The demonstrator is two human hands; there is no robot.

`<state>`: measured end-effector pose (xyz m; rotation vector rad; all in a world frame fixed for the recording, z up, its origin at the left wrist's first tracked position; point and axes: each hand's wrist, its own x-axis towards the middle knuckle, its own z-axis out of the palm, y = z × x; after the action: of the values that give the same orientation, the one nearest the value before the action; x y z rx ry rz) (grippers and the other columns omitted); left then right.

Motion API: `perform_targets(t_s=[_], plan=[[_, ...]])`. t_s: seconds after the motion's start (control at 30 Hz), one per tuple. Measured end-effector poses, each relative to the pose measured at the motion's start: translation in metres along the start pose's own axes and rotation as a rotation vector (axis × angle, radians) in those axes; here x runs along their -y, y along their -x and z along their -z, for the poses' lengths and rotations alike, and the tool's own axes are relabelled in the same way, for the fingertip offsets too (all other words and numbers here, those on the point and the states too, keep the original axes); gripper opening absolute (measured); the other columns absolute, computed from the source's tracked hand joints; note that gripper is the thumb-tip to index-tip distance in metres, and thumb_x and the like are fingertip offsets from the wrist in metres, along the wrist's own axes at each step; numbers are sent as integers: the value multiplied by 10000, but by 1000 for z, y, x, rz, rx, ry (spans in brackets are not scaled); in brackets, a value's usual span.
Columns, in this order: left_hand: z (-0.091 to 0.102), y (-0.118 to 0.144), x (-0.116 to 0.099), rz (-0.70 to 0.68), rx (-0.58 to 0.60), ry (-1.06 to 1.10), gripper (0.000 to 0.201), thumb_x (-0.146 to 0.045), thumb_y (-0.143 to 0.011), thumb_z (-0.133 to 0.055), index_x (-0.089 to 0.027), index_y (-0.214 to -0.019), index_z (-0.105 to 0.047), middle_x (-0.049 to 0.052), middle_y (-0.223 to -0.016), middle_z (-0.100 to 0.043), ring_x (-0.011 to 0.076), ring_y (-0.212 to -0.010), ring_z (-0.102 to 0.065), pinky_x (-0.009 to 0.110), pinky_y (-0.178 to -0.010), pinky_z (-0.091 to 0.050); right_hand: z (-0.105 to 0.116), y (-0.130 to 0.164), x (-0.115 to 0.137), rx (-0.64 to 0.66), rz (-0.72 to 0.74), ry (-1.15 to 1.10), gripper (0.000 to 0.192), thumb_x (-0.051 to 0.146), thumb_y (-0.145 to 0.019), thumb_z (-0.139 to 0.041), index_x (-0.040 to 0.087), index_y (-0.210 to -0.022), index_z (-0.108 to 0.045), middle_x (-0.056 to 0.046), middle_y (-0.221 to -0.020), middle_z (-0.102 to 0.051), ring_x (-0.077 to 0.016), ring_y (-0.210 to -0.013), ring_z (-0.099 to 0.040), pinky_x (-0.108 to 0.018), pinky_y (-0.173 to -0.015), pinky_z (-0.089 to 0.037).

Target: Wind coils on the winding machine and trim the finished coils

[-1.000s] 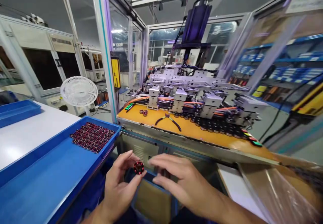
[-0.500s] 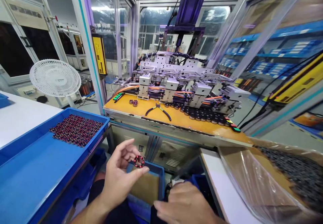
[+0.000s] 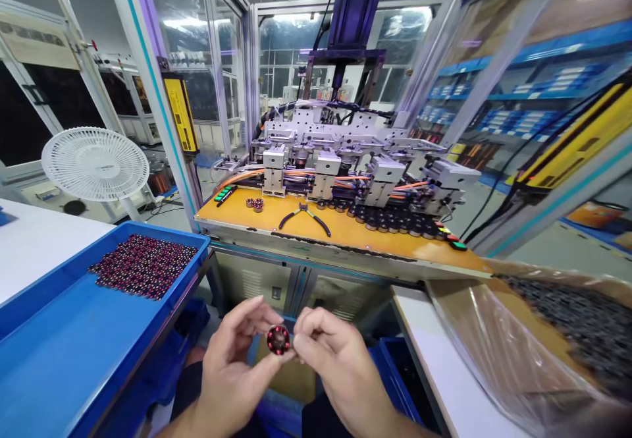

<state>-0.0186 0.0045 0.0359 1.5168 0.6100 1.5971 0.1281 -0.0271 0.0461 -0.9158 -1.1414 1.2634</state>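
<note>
Both hands pinch 1 small wound stator ring, low centre, in front of the yellow machine bench [image 3: 345, 230].
Left hand [image 3: 232, 372] raised, thumb and fingers closed on ring [image 3: 278, 339]; right hand [image 3: 340, 372] grips its right edge. Ring dark, red-copper coils around its circle. Blue tray [image 3: 74, 339] of similar rings left.

Left hand [image 3: 232, 365], right hand [image 3: 340, 365]: fingertips pinched together.

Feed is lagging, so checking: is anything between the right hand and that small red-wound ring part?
Nothing visible. The left hand pinches the ring part, and the right hand has its fingertips right at its edge.
</note>
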Motion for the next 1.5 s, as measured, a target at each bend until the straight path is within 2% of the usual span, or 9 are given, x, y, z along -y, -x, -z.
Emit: perform_targets(t_s=[0.13,0.23,0.33,0.47,0.6,0.77,0.9,1.17,1.5], plan=[[4,1,-3,64,2,-23,676,3,-678,-789,-349,-1231,-627,-12,-945,-762,117,-808,-734,180,-736,-611,6,12,-15,-15,-80,-146,361,498,-881,-663,180,-758,-544,15,-726,-494,-121,-681,-463,-244,-667,-391],[0,3,-5,61,24,-5,675,11,-688,-780,-355,-1234,-629,-18,-944,-773,119,-825,-742,188,-767,-609,9,11,-7,20,-57,-99,367,517,-833,-714,180,-838,-568,-1,-790,-507,-137,-738,-475,-249,-684,-402],[-4,6,-5,84,65,54,669,13,-711,-769,-363,-1245,-625,-16,-967,-786,126,-866,-749,193,-797,-606,6,8,-1,48,-46,-82,359,493,-830,-721,181,-780,-550,0,-781,-506,-143,-756,-485,-255,-713,-408],[-1,9,-3,272,136,240,585,17,-732,-757,-334,-1190,-659,16,-1001,-790,142,-803,-762,212,-734,-623,7,15,-9,-47,-71,-115,400,509,-858,-677,185,-707,-497,14,-733,-459,-133,-706,-430,-250,-676,-376],[8,6,-3,425,210,329,369,19,-704,-779,-260,-945,-769,40,-1007,-776,144,-817,-754,209,-757,-609,20,23,-14,35,-105,-81,378,495,-907,-631,183,-729,-513,8,-732,-484,-132,-701,-441,-257,-662,-370],[10,4,-2,463,299,346,397,-63,-694,-812,-266,-1033,-774,76,-1159,-664,122,-838,-690,215,-774,-582,28,16,5,61,-125,97,360,521,-873,-662,183,-811,-556,6,-759,-529,-132,-701,-494,-252,-646,-408],[7,7,1,512,311,366,371,-82,-698,-813,-260,-1022,-783,64,-1092,-622,102,-801,-648,195,-736,-563,23,10,18,96,-176,245,349,450,-849,-678,174,-693,-533,19,-684,-535,-115,-636,-485,-238,-612,-406],[8,8,3,673,320,497,258,-167,-721,-811,-219,-973,-786,58,-991,-625,118,-723,-653,252,-691,-580,37,5,20,130,-266,191,356,449,-831,-672,167,-664,-535,15,-638,-524,-115,-619,-476,-234,-585,-390],[10,8,6,683,373,412,235,-176,-730,-808,-228,-957,-781,59,-1019,-643,120,-772,-646,227,-721,-556,32,2,35,239,-335,200,290,378,-788,-674,160,-655,-538,30,-619,-517,-89,-579,-427,-210,-551,-352]])
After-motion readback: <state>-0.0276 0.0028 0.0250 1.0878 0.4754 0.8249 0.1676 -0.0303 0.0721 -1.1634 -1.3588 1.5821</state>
